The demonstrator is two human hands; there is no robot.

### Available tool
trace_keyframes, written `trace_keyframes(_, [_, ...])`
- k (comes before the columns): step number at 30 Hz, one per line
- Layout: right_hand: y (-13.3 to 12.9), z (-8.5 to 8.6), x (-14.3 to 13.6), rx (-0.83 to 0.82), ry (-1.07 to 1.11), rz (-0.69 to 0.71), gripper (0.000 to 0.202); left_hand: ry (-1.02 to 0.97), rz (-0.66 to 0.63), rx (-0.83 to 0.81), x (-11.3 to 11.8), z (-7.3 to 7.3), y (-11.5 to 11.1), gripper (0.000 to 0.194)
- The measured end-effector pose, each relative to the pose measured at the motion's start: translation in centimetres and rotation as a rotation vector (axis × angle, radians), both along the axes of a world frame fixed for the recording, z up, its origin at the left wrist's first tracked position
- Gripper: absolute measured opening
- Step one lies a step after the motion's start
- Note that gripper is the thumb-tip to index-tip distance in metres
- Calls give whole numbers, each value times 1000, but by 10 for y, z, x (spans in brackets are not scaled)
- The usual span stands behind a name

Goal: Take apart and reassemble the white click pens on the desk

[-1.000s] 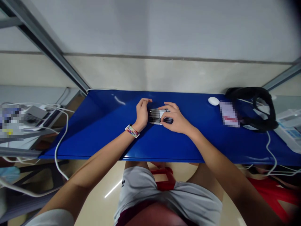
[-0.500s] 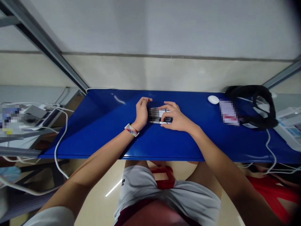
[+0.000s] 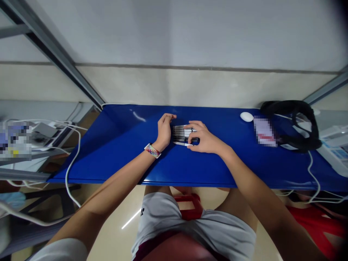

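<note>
Several white and grey pens (image 3: 179,133) lie side by side on the blue table (image 3: 122,145), their tips towards the left. My left hand (image 3: 164,132) stands on its edge beside the tips, palm facing them, fingers extended and a little bent, holding nothing. Over the right ends of the row, my right hand (image 3: 201,137) has its fingers curved across the pens and its thumb at the near side. The nearest white pen (image 3: 181,144) sits slightly apart from the others, with its end at my right thumb. My fingers partly hide the pens' right ends.
To the right are a white computer mouse (image 3: 246,116), a blurred-out card-like item (image 3: 265,131) and a black strap-like headset (image 3: 312,123). White cables (image 3: 71,163) hang at the left edge. A wall (image 3: 174,87) rises behind the table.
The nearest pen has separated slightly from the row towards me. My right hand's index finger and thumb have shifted a little at the pens' ends; my left hand stays in place.
</note>
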State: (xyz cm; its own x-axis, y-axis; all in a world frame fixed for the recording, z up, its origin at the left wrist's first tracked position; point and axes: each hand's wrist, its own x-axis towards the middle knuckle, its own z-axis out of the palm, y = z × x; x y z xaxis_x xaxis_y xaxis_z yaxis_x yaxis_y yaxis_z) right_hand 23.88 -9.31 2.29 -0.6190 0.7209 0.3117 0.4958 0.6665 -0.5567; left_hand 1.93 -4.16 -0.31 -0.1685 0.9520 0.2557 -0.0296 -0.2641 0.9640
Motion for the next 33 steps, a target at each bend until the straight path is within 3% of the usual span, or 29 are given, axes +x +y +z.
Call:
trace_keyframes(5, [3,2,-1,-3,170,-32,10,-5,-67,33,1,3,0,27])
trace_keyframes(11, [11,5,4,33,349,-251,6,146,-231,178,2,18,-15,39])
trace_keyframes(16, [11,6,3,44,362,-268,6,208,-357,135,4,28,-28,25])
trace_keyframes(24, [21,-4,5,-7,457,-394,11,315,-275,217,-2,22,-17,19])
trace_keyframes(29, [27,-5,12,-218,595,-505,19,298,-239,241,-6,21,-12,15])
trace_keyframes(33, [26,1,14,-427,785,-518,20,321,-221,261,-6,18,-9,13])
